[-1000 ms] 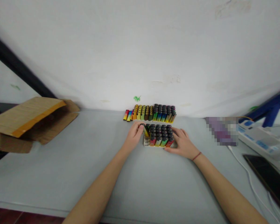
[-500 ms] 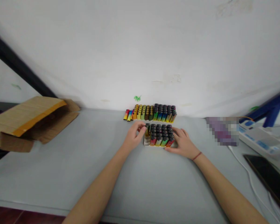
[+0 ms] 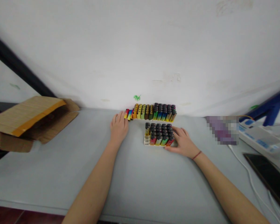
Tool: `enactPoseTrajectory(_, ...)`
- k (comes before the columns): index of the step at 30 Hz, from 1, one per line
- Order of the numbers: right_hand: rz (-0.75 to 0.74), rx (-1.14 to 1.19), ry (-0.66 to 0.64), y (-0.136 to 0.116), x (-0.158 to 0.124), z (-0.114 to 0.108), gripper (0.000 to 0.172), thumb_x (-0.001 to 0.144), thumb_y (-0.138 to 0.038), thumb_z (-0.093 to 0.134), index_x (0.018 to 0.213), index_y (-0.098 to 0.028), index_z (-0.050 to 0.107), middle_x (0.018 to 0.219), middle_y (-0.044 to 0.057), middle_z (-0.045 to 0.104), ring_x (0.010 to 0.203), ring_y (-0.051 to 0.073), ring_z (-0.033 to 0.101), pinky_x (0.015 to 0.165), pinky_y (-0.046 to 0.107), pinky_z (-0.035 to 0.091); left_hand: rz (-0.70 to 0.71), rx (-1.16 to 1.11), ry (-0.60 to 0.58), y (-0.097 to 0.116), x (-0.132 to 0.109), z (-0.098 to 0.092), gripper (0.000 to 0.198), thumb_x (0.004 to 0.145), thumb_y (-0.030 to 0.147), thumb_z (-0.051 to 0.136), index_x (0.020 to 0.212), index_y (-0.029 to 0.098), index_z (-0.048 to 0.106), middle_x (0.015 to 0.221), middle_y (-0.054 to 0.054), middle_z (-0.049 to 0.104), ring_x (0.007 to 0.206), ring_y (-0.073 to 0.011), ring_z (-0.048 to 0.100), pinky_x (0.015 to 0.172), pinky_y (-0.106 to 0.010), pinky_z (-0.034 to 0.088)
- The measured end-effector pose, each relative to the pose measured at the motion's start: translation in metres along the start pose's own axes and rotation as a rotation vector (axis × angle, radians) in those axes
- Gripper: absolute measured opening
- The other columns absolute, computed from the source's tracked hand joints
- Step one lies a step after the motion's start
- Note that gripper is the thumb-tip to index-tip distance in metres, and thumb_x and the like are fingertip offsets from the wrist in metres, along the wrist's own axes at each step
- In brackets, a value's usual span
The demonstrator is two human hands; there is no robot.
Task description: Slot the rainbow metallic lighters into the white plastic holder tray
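A white tray holds several upright coloured lighters with black caps. My right hand rests against the tray's right side and holds it. Behind the tray, by the wall, stands a row of more lighters. Two loose lighters lie at the left end of that row. My left hand reaches toward those loose lighters, fingers stretched out and touching or nearly touching them, with nothing in it.
An open cardboard box lies on its side at the left of the grey table. At the right are a blurred purple item, a white power strip with a cable, and a dark phone.
My left hand has let go of the lighter it was setting into the tray's left column and moved back and left to the loose lighters. My right hand has stayed put.
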State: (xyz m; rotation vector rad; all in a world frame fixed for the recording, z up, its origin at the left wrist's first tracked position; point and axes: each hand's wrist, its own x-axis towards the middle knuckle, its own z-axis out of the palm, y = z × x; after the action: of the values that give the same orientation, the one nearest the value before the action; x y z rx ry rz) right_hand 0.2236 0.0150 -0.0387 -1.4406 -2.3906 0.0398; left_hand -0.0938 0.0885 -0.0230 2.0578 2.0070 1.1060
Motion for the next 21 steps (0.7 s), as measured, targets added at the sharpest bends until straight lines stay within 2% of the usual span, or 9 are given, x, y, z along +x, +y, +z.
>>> enactPoseTrajectory(3, -0.002, 0.001, 0.0, 0.0, 0.0, 0.0, 0.086, 0.079, -0.076, 0.054, 0.138, -0.013, 0.051, 0.138, 0.024, 0.052, 0.126, 0.037, 0.049, 0.11, 0.06, 0.029, -0.069, 0.228, -0.183, 0.001, -0.001, -0.004, 0.051, 0.099, 0.033, 0.029, 0.145, 0.02, 0.048, 0.154, -0.01, 0.045, 0.143, -0.0306, 0.035, 0.114, -0.051, 0.028)
enactPoseTrajectory(5, -0.003, 0.0, -0.001, 0.001, 0.0, 0.001, 0.087, 0.079, -0.076, 0.055, 0.138, -0.012, 0.051, 0.138, 0.024, 0.052, 0.127, 0.038, 0.049, 0.11, 0.06, 0.029, -0.087, 0.318, -0.23, 0.009, -0.002, -0.01, 0.05, 0.099, 0.032, 0.028, 0.143, 0.022, 0.049, 0.15, -0.01, 0.049, 0.139, -0.0289, 0.041, 0.113, -0.051, 0.03)
enactPoseTrajectory(8, 0.0, 0.002, -0.002, 0.002, -0.001, 0.001, 0.085, 0.079, -0.075, 0.056, 0.14, -0.015, 0.051, 0.138, 0.023, 0.053, 0.127, 0.038, 0.049, 0.11, 0.061, 0.029, -0.158, 0.396, -0.229, 0.019, -0.004, -0.023, 0.044, 0.098, 0.032, 0.03, 0.127, 0.019, 0.062, 0.131, -0.014, 0.064, 0.122, -0.0297, 0.057, 0.104, -0.05, 0.039)
enactPoseTrajectory(11, -0.001, 0.001, -0.002, 0.003, -0.001, 0.002, 0.084, 0.079, -0.074, 0.057, 0.139, -0.017, 0.051, 0.138, 0.022, 0.053, 0.126, 0.038, 0.049, 0.11, 0.061, 0.03, -0.221, 0.446, -0.225, 0.02, -0.004, -0.033, 0.042, 0.096, 0.039, 0.035, 0.111, 0.015, 0.067, 0.115, -0.017, 0.069, 0.109, -0.0325, 0.063, 0.093, -0.047, 0.047)
enactPoseTrajectory(15, 0.002, 0.003, -0.005, 0.002, -0.001, 0.002, 0.083, 0.079, -0.074, 0.056, 0.138, -0.015, 0.052, 0.138, 0.023, 0.053, 0.126, 0.038, 0.049, 0.11, 0.061, 0.03, -0.225, 0.462, -0.234, 0.012, -0.003, -0.036, 0.047, 0.095, 0.044, 0.038, 0.113, 0.012, 0.067, 0.118, -0.02, 0.066, 0.112, -0.0355, 0.061, 0.089, -0.045, 0.049)
enactPoseTrajectory(19, 0.008, -0.002, -0.009, 0.001, 0.0, 0.001, 0.084, 0.079, -0.075, 0.055, 0.138, -0.014, 0.052, 0.138, 0.023, 0.053, 0.127, 0.037, 0.049, 0.111, 0.06, 0.029, -0.203, 0.403, -0.28, 0.003, -0.002, -0.032, 0.039, 0.095, 0.034, 0.038, 0.11, 0.012, 0.066, 0.112, -0.02, 0.067, 0.103, -0.0334, 0.065, 0.085, -0.042, 0.05)
enactPoseTrajectory(21, 0.009, -0.007, -0.007, 0.001, 0.0, 0.001, 0.084, 0.079, -0.074, 0.056, 0.138, -0.014, 0.052, 0.137, 0.023, 0.053, 0.127, 0.037, 0.049, 0.111, 0.059, 0.029, -0.202, 0.309, -0.255, 0.0, -0.001, -0.029, 0.031, 0.093, 0.028, 0.041, 0.111, 0.012, 0.061, 0.108, -0.02, 0.068, 0.101, -0.0317, 0.066, 0.085, -0.041, 0.05)
